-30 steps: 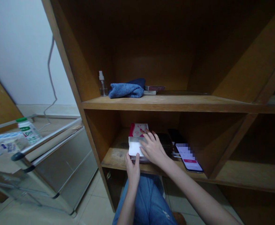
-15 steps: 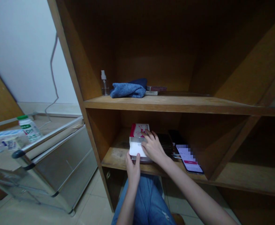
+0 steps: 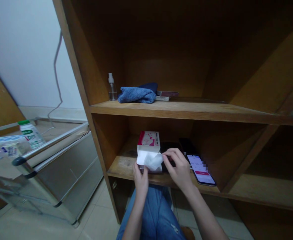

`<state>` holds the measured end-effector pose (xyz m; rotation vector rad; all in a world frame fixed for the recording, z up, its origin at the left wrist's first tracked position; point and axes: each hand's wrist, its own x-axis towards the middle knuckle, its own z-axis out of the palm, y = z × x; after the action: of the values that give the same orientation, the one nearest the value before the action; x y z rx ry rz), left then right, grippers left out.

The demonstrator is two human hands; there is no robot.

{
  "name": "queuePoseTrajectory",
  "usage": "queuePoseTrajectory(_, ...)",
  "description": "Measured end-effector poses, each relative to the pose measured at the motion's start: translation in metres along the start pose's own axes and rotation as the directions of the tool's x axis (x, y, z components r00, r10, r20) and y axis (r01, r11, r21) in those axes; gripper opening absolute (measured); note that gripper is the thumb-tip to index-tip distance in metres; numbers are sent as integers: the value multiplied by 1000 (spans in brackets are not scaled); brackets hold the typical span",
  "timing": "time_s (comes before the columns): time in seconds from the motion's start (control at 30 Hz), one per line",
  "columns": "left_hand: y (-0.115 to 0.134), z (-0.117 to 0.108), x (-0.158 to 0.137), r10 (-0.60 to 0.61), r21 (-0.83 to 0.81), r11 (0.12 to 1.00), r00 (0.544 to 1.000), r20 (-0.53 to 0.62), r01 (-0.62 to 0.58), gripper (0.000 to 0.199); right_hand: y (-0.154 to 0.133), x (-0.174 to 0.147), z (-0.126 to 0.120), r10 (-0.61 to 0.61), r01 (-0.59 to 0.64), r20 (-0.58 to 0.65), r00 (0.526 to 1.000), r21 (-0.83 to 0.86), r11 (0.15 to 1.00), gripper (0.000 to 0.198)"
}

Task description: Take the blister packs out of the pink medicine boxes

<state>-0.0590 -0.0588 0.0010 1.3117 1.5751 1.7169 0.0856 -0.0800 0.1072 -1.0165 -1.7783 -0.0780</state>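
Note:
On the lower shelf lies a pink-and-white cardboard box, its white flap folded out at the end nearest me. My left hand grips the flap end of this box, thumb on top and fingers at the left side. A thin, whitish, translucent plastic bag hangs across the flap. Its right end is pinched between the thumb and fingertips of my right hand, just right of the box. Whether the bag holds anything I cannot make out.
A lit phone lies right of my right hand, beside dark objects. On the upper shelf are a spray bottle, a folded blue towel and thin boxes. A metal-framed cart with a green-capped bottle stands left.
My right hand has drawn back from the box toward the right, and the translucent bag now shows in its fingers. My left hand stays at the flap end.

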Motion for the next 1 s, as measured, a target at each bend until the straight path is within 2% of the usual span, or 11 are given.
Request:
queuePoseTrajectory(0.1, 3, -1, -1, -32, -6, 999, 999, 29, 32, 40, 2, -14, -24, 236, -217, -61, 970, 219, 951, 16)
queuePoseTrajectory(0.17, 5, -1, -1, -53, -6, 999, 998, 33, 53, 40, 10, -24, -36, 401, -334, -147, 904, 342, 878, 17)
queuePoseTrajectory(0.23, 7, -1, -1, -59, -11, 998, 997, 40, 60, 40, 22, -35, -45, 528, -400, -246, 813, 423, 813, 23)
queuePoseTrajectory(0.3, 8, -1, -2, -62, -17, 998, 997, 45, 63, 40, 36, -43, -51, 583, -418, -332, 742, 450, 789, 29)
queuePoseTrajectory(0.43, 8, -1, -2, -68, -20, 997, 997, 40, 69, 39, 67, -57, -55, 584, -471, -421, 694, 347, 811, 37)
queuePoseTrajectory(0.53, 7, -1, -3, -69, -14, 997, 997, 31, 70, 39, 85, -63, -54, 550, -508, -437, 712, 220, 833, 39)
queuePoseTrajectory(0.63, 7, -1, -3, -65, -14, 998, 997, 36, 65, 38, 98, -63, -52, 456, -483, -415, 788, 45, 875, 37)
queuePoseTrajectory(0.73, 6, -1, -2, -57, -16, 998, 997, 43, 58, 38, 110, -60, -49, 362, -413, -299, 883, -130, 901, 38)
queuePoseTrajectory(0.8, 5, -1, -2, -57, -17, 998, 998, 41, 57, 39, 116, -57, -48, 318, -355, -196, 928, -197, 914, 40)
queuePoseTrajectory(0.9, 3, -1, -1, -59, -17, 998, 997, 43, 59, 40, 122, -57, -46, 273, -284, -76, 959, -244, 927, 38)
queuePoseTrajectory(1.0, 3, 0, -1, -62, -11, 998, 997, 43, 63, 41, 125, -59, -46, 252, -241, 20, 967, -236, 942, 34)
